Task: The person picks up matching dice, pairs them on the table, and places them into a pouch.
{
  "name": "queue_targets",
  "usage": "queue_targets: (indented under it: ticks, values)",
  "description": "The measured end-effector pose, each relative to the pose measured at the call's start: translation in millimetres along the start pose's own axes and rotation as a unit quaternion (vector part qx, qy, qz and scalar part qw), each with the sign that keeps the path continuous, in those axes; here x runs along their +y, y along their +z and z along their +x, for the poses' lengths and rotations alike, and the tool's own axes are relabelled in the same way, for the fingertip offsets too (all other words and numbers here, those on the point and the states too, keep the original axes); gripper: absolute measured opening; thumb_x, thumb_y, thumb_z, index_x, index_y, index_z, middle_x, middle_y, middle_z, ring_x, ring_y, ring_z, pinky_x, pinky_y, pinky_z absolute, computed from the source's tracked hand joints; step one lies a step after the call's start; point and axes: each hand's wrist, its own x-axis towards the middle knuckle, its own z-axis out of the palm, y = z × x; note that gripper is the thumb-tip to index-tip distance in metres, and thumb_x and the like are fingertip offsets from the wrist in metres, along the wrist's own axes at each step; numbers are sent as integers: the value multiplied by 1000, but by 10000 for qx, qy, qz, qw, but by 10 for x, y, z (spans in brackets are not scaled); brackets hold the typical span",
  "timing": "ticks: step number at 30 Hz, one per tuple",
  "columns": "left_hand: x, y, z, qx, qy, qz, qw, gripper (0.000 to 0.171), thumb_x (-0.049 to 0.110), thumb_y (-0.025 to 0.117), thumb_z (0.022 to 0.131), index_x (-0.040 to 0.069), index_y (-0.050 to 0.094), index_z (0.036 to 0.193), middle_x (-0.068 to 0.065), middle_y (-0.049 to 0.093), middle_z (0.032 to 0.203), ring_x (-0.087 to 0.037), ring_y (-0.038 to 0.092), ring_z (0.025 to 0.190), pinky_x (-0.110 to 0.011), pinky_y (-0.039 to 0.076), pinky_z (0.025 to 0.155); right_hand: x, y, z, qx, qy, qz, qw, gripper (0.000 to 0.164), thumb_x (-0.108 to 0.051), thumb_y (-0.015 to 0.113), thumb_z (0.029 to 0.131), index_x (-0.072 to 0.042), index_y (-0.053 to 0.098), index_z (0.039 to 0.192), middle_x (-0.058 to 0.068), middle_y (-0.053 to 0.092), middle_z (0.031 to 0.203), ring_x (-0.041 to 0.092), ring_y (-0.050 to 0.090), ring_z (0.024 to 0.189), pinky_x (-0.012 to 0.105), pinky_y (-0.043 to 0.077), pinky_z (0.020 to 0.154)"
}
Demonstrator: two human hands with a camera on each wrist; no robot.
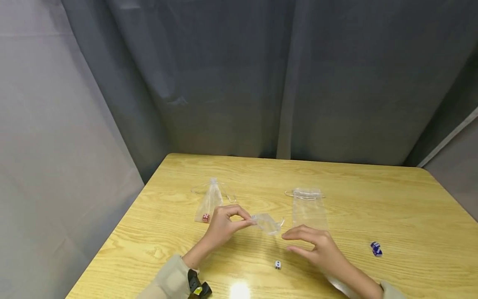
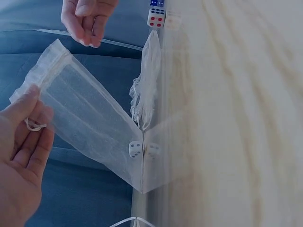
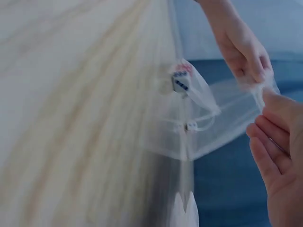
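Note:
My left hand (image 1: 228, 224) pinches the top of a sheer white drawstring pouch (image 1: 267, 224) and holds it upright above the table. In the left wrist view a white die (image 2: 135, 149) shows through the mesh at the pouch's bottom. My right hand (image 1: 315, 247) hovers just right of the pouch, thumb and fingers apart, with a gap to the fabric in the head view. On the table below, between the hands, sits another white die (image 1: 278, 265).
At the left stands a closed sheer pouch (image 1: 210, 201) with a red die (image 1: 206, 218) in its corner. Behind my right hand another pouch (image 1: 309, 207) lies flat. Blue dice (image 1: 376, 248) sit at the right on the wooden table (image 1: 410, 199). Grey curtains (image 1: 224, 83) hang behind.

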Motion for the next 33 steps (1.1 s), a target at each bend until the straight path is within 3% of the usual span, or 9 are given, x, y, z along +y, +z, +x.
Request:
queue_targets:
  ticks: [6, 11, 16, 20, 27, 29, 33]
  values:
    - [12, -9, -3, -31, 11, -31, 10000, 9, 16, 80, 79, 9, 75, 78, -6, 76, 80, -10, 71, 76, -23, 58, 82, -16, 66, 18, -1097, -582, 314, 9918, 30, -9, 79, 79, -6, 72, 109, 6, 73, 102, 15, 70, 92, 9, 54, 86]
    - [-5, -6, -9, -18, 95, -17, 10000, 8, 15, 80, 79, 9, 75, 78, -6, 76, 79, -9, 71, 74, -23, 58, 82, -38, 54, 32, -1784, -788, 41, 9808, 27, -14, 77, 83, -9, 72, 109, 1, 72, 104, 11, 69, 93, 6, 52, 84]
    - [-10, 1, -16, 1, 140, -10, 9999, 7, 13, 81, 78, 8, 76, 77, -6, 76, 78, -9, 71, 73, -24, 58, 82, -53, 52, 40, -2201, -825, -465, 9709, 23, -22, 77, 83, -14, 73, 104, -4, 72, 103, 7, 68, 92, 6, 52, 85]
    - [-2, 4, -21, 5, 128, -72, 9999, 7, 12, 81, 78, 7, 75, 77, -6, 75, 78, -9, 70, 73, -24, 59, 82, -50, 68, 46, -2380, -986, -847, 9625, 24, -24, 78, 81, -14, 74, 103, -5, 72, 102, 7, 69, 92, 8, 53, 84]
    - [21, 5, -24, -47, 75, -174, 9998, 7, 14, 80, 78, 9, 75, 77, -6, 76, 79, -5, 70, 76, -25, 59, 84, -43, 110, 57, -2488, -1094, -996, 9572, 20, -18, 78, 81, -14, 74, 100, -5, 73, 99, 7, 69, 91, 8, 54, 81]
    - [24, 6, -23, -55, 70, -182, 9998, 7, 13, 80, 78, 9, 75, 77, -6, 76, 79, -5, 70, 77, -26, 59, 84, -44, 111, 56, -2436, -1051, -935, 9596, 19, -17, 78, 81, -14, 75, 99, -5, 73, 98, 6, 69, 89, 6, 53, 80]
    - [20, 8, -17, -39, 59, -189, 9998, 7, 13, 80, 78, 9, 75, 77, -6, 75, 79, -5, 70, 77, -26, 59, 84, -50, 78, 57, -2003, -898, -606, 9737, 20, -14, 78, 80, -14, 74, 100, -5, 73, 97, 6, 70, 88, 4, 51, 81]
